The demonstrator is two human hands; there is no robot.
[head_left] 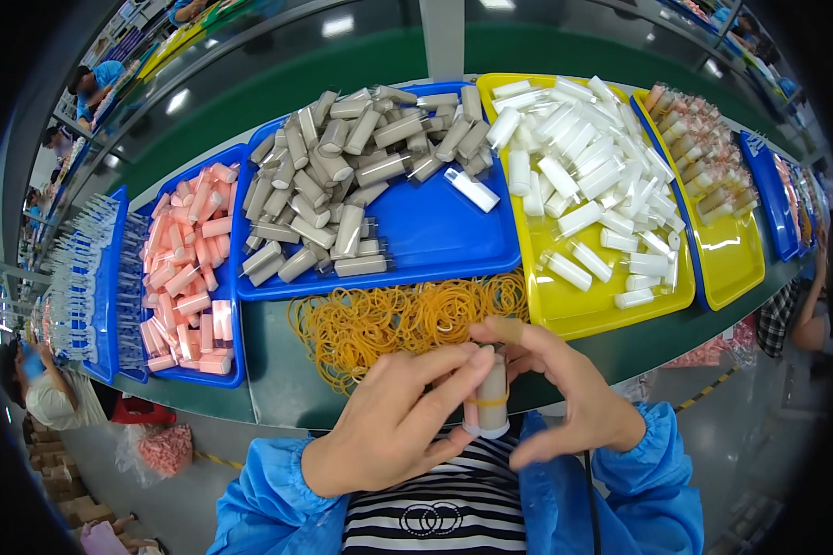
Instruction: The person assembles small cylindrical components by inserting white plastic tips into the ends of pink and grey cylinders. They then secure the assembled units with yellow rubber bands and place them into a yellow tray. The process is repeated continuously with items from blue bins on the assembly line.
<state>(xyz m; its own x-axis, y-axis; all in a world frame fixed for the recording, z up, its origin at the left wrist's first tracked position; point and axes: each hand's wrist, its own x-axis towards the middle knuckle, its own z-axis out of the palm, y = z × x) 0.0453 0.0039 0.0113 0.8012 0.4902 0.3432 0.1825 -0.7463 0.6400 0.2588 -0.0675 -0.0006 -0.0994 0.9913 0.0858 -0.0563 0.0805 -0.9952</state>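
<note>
My left hand [393, 421] is closed on a small bundle of capped tubes. A grey tube [493, 381] faces up, with a white end [487, 431] below it and a sliver of pink at its left. Around the bundle runs a yellow rubber band [492, 401]. My right hand [578, 388] is at the bundle's right side, thumb and fingers spread apart, its fingertips near the top; whether they touch it is hard to see. Just beyond both hands lies a heap of yellow rubber bands [407, 319] on the green table [282, 370].
A blue tray [435, 236] holds grey tubes and one white tube. Left of it, another blue tray [236, 347] has pink tubes. A yellow tray [583, 319] carries white tubes; a farther yellow tray [736, 268] has banded bundles. Clear plastic pieces [83, 277] stand far left.
</note>
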